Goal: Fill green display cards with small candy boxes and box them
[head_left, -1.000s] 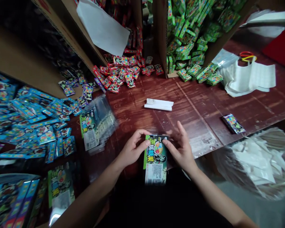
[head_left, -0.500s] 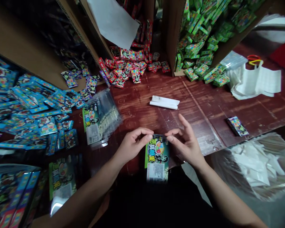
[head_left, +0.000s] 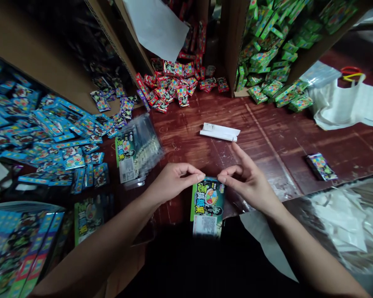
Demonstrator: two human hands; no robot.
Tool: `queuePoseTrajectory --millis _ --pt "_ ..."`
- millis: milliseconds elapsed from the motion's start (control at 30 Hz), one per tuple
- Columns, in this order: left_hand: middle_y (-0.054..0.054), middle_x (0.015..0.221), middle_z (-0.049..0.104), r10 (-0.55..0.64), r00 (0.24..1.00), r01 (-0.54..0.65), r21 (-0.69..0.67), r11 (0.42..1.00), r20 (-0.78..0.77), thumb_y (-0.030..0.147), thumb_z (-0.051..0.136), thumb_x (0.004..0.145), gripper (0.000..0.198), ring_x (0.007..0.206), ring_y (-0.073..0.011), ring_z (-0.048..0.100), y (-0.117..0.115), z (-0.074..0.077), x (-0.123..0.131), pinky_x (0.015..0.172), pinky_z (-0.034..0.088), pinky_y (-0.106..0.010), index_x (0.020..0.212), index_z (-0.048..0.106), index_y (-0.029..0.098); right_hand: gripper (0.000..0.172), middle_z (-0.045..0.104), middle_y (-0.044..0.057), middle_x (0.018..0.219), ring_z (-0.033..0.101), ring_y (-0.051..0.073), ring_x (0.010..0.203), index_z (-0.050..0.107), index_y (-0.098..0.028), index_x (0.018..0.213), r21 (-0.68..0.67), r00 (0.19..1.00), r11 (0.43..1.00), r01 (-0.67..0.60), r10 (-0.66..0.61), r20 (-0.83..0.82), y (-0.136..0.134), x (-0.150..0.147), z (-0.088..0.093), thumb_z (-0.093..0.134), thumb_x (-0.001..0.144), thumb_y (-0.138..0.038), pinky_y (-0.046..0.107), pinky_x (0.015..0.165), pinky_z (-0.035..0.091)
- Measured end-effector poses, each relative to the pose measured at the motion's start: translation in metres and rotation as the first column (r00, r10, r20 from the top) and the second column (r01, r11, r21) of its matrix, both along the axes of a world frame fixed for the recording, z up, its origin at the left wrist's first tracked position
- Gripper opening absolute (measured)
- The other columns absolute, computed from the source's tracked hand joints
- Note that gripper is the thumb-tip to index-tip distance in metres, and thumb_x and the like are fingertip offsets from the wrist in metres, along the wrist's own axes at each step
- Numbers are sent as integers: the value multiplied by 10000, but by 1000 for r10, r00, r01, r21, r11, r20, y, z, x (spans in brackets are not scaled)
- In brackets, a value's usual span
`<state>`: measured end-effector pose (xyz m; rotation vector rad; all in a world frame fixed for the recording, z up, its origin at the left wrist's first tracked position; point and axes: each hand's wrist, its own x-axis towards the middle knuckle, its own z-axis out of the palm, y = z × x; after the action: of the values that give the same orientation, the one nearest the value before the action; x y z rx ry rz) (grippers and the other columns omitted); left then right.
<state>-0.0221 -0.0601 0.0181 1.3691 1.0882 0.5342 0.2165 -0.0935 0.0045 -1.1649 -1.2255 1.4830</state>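
A green and black printed packet (head_left: 207,207) hangs over the near edge of the dark red table (head_left: 267,136). My left hand (head_left: 174,182) pinches its top left corner with thumb and forefinger. At the top right corner my right hand (head_left: 248,178) pinches the packet too, its other fingers raised and spread. A stack of the same kind of packets in clear plastic (head_left: 136,153) lies just left of my left hand.
Cardboard boxes spill small sweets: blue ones (head_left: 49,132) at left, red ones (head_left: 174,82) at the back, green ones (head_left: 273,70) at back right. A white folded strip (head_left: 220,132) lies mid-table, a lone small packet (head_left: 321,166) at right, a bag of white pieces (head_left: 338,215) below it.
My hands and the packet stay together at the table edge. The right hand's fingers have lifted and spread more. The view has shifted slightly left and down.
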Motion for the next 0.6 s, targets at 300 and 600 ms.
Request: queuePoseTrajectory --millis 300,600 --pt "-39 1060 771 38 997 -45 111 993 61 243 742 846 147 976 -155 727 -12 -11 4 920 563 -304 985 743 193 172 648 37 1037 615 175 996 673 -239 1061 239 927 937 -255 167 336 16 31 31 678 925 -344 332 927 490" --pt "-52 1020 773 42 999 -47 164 985 32 234 733 844 130 930 -171 734 -19 -1 7 874 586 -303 958 770 184 201 628 19 973 602 155 781 585 -226 1042 61 587 843 -534 318 745 31 -1 41 671 886 -321 311 716 473"
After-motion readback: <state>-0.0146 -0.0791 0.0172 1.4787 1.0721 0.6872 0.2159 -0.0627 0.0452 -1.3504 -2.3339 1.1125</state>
